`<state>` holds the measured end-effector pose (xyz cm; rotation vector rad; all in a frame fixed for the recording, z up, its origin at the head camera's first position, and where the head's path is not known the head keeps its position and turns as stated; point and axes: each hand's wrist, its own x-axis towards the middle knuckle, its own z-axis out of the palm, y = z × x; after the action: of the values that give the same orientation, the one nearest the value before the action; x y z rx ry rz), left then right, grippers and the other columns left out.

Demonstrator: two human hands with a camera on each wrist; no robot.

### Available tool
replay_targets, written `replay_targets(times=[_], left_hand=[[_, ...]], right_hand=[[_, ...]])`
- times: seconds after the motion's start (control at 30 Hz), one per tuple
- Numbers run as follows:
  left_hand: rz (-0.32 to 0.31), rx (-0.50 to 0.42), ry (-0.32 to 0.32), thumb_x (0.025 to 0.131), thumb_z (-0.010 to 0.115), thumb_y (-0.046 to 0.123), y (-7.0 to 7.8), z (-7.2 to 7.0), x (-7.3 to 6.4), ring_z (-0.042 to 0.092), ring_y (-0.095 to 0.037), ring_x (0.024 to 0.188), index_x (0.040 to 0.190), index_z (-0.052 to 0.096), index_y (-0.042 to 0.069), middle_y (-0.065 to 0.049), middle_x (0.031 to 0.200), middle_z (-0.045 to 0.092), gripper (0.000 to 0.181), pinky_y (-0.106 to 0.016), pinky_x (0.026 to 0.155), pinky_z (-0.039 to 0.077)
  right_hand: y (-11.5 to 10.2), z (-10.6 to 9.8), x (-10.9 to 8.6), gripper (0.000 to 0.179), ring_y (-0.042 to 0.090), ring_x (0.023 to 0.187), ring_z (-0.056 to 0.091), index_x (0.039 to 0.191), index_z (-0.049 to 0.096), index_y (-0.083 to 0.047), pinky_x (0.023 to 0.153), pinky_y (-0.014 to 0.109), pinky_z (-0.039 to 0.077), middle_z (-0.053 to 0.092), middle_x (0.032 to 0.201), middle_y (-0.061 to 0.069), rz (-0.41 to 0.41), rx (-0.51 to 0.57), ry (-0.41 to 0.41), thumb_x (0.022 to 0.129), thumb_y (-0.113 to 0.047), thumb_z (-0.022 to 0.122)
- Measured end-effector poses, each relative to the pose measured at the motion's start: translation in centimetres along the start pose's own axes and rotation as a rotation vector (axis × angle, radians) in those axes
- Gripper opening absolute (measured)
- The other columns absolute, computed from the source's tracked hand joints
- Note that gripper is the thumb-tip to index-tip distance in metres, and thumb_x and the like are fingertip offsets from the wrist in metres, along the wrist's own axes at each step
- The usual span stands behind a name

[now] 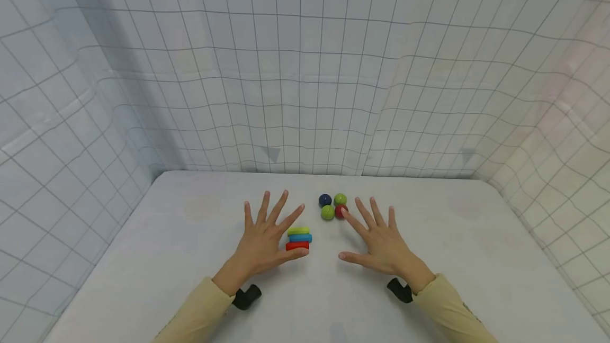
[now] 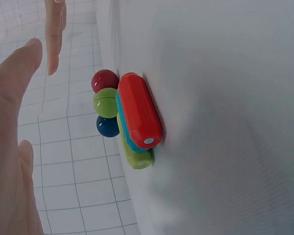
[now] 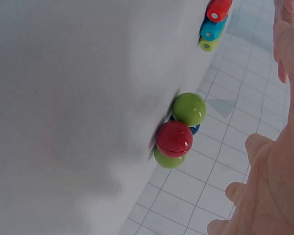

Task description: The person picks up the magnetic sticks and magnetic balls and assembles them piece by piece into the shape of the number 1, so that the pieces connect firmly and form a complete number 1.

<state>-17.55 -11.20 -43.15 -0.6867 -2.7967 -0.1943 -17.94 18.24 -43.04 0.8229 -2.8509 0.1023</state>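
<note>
Both hands are held over the white table with fingers spread and nothing in them. My left hand [image 1: 259,245] is nearest to three short, rounded cylinders lying side by side: red [image 2: 139,110], blue [image 1: 301,238] and yellow-green [image 1: 298,231]. Its thumb reaches past the red one's near side in the head view. Beyond them sits a tight cluster of balls: dark blue [image 1: 325,200], red [image 3: 174,139] and two green, one at the back [image 1: 340,199] and one in front [image 1: 327,213]. My right hand [image 1: 383,245] is right of the cluster; its index fingertip overlaps the red ball in the head view.
White sheeting with a grey grid [image 1: 305,83] closes off the back and both sides of the table [image 1: 190,279]. A black wrist mount [image 1: 247,297] shows under the left wrist, and another black mount [image 1: 399,290] under the right.
</note>
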Motion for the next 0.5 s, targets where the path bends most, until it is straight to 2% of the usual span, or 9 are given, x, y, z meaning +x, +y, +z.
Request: replay_targets(times=[0.17,0.27,0.4,0.5], left_hand=[[0.027,0.004,0.037,0.079,0.044,0.079,0.0,0.2,0.1,-0.001,-0.035,0.142,0.151,0.023,0.031,-0.006,0.158,0.006,0.089,-0.064,0.104,0.005],[0.043,-0.030,0.066,0.080,0.049,0.074,0.0,0.3,0.1,0.005,-0.034,0.142,0.151,0.027,0.027,-0.008,0.157,0.010,0.088,-0.059,0.107,0.011],[0.051,-0.122,0.104,0.080,0.061,0.065,0.1,0.5,0.2,0.017,-0.037,0.139,0.147,0.037,0.020,-0.011,0.155,0.019,0.084,-0.056,0.106,0.020],[0.034,-0.201,0.113,0.078,0.068,0.060,0.3,0.8,0.2,0.027,-0.036,0.135,0.142,0.045,0.017,-0.011,0.151,0.029,0.080,-0.054,0.102,0.029]], right_hand=[[0.0,0.2,0.0,0.089,0.038,0.141,0.003,0.152,0.023,-0.026,0.101,0.069,0.007,0.011,0.157,0.012,-0.019,0.024,0.038,0.081,-0.076,0.043],[0.1,0.4,0.1,0.088,0.037,0.141,0.003,0.152,0.025,-0.024,0.101,0.068,0.007,0.014,0.156,0.013,-0.033,0.039,0.068,0.082,-0.075,0.045],[0.2,1.0,0.3,0.084,0.036,0.141,0.009,0.150,0.029,-0.021,0.103,0.066,0.010,0.019,0.154,0.014,-0.041,0.056,0.100,0.085,-0.071,0.045],[0.2,1.3,0.5,0.080,0.034,0.140,0.014,0.149,0.033,-0.017,0.104,0.063,0.012,0.023,0.153,0.015,-0.030,0.093,0.113,0.087,-0.067,0.047]])
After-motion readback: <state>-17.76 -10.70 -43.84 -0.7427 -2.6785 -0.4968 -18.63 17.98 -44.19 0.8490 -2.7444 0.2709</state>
